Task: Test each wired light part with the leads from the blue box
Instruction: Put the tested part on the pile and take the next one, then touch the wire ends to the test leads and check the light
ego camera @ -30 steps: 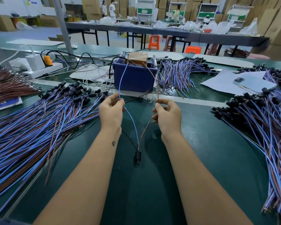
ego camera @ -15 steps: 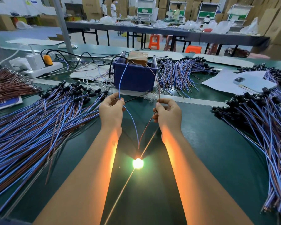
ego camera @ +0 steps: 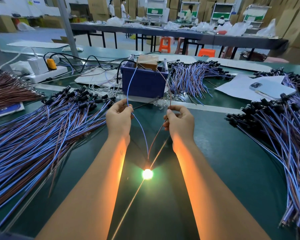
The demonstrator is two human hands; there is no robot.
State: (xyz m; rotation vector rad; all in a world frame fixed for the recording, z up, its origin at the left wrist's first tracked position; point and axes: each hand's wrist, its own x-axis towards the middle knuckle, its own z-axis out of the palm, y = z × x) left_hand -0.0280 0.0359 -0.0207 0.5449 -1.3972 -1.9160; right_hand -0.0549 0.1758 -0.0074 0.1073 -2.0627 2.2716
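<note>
Pinching blue box [ego camera: 144,84] leads, both hands hold lit light part [ego camera: 147,173].

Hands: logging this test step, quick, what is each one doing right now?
Left hand: pinching the blue wires.
Right hand: pinching the brown wires.
The light part between the forearms is lit.

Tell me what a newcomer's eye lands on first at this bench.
The lit light part glows low at centre, between the forearms, casting orange on them. Above it, the left hand pinches the blue wire and the right hand the brown wire. Wire bundles sprawl at both sides.
</note>
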